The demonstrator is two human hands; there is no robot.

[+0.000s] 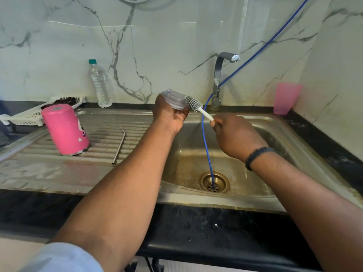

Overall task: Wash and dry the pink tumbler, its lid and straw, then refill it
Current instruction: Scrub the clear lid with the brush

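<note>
The left hand point(170, 114) holds one clear lid point(173, 99). The right hand point(235, 134) grips one brush point(196, 106) touching it. At nine o'clock sit one pink tumbler point(65, 130) and one straw point(119, 145).

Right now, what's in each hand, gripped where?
Left hand holds the clear lid by its lower edge. Right hand grips the brush by its white handle, bristles against the lid.
</note>
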